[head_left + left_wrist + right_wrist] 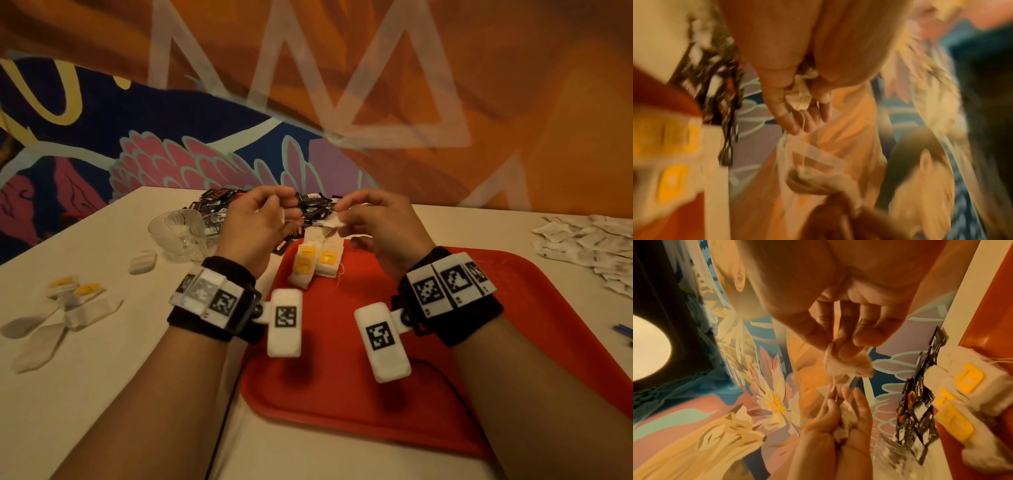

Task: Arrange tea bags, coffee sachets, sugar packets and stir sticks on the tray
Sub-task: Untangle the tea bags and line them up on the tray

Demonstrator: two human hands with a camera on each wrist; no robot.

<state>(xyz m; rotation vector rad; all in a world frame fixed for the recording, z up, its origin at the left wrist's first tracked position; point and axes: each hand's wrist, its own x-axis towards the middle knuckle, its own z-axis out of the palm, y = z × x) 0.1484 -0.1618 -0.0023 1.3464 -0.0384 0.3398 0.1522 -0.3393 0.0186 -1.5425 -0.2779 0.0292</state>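
Note:
Both hands are raised over the far edge of the red tray (496, 308). My right hand (337, 214) pinches a white tea bag (333, 223) by its top; the right wrist view shows the tea bag (846, 365) crumpled under the fingertips. My left hand (287, 214) grips a second crumpled white piece (800, 99), and a thin string (803, 138) joins it to the bag. Two tea bags with yellow tags (315, 262) lie side by side at the tray's far left corner.
A pile of black coffee sachets (215, 202) lies at the back, beside a glass bowl (181, 229). White sugar packets (589, 240) are heaped at the right, with blue stir sticks (623, 331) at the right edge. More tea bags (68, 308) lie left of the tray.

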